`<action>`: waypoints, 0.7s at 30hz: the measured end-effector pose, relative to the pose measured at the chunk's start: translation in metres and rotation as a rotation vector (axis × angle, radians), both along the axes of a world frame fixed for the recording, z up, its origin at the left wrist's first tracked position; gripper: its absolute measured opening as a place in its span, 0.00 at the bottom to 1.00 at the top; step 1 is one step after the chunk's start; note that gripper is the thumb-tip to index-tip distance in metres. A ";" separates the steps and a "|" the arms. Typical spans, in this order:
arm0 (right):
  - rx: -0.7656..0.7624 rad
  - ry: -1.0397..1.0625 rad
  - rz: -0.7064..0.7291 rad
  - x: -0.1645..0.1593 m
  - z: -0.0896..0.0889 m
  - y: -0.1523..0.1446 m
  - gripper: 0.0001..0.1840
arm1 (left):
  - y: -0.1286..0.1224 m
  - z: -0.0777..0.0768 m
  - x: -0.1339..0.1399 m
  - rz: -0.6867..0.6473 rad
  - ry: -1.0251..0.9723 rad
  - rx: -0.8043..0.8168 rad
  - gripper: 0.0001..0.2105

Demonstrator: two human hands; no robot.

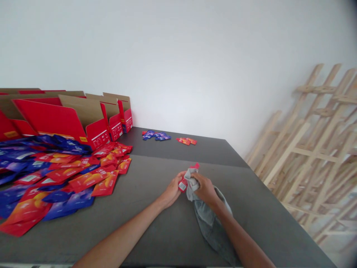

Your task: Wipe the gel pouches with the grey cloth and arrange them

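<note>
Near the middle of the table, my left hand (173,189) grips a red pouch (182,185) by its left side. A white label shows at the pouch's lower end, and its red top sticks out above the cloth. My right hand (205,188) is closed on a grey cloth (212,223) and presses a bunched part of it against the pouch. The rest of the cloth hangs down under my right forearm onto the table. Much of the pouch's face is hidden by the cloth and my fingers.
A heap of red and blue pouches (86,178) covers the table's left side. Open red cardboard boxes (96,134) stand behind it. Blue pouches (158,135) and red pouches (186,141) lie at the back, by the wall. Wooden frames (309,149) lean at the right.
</note>
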State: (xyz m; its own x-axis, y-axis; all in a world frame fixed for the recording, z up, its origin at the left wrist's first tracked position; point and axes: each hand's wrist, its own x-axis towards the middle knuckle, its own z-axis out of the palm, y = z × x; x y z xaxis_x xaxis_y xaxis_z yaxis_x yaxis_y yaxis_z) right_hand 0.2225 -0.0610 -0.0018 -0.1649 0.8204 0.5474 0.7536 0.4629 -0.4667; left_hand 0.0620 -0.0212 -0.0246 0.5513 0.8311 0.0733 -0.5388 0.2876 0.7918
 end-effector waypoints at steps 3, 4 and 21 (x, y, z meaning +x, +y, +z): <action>0.086 0.097 -0.181 0.010 0.002 0.003 0.13 | -0.002 0.000 0.000 -0.041 0.050 -0.005 0.16; 0.093 0.107 -0.210 0.011 0.002 0.004 0.13 | -0.003 -0.001 0.000 -0.059 0.056 -0.008 0.16; 0.012 0.007 0.011 0.005 0.006 -0.001 0.19 | 0.003 0.008 -0.009 -0.319 -0.098 -0.221 0.14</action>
State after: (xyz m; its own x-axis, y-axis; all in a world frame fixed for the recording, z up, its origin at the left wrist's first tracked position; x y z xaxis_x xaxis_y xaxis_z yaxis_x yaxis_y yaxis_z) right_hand 0.2278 -0.0618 0.0039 -0.1699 0.8118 0.5587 0.7449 0.4769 -0.4665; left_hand 0.0525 -0.0181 -0.0168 0.7836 0.6208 -0.0235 -0.4644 0.6106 0.6415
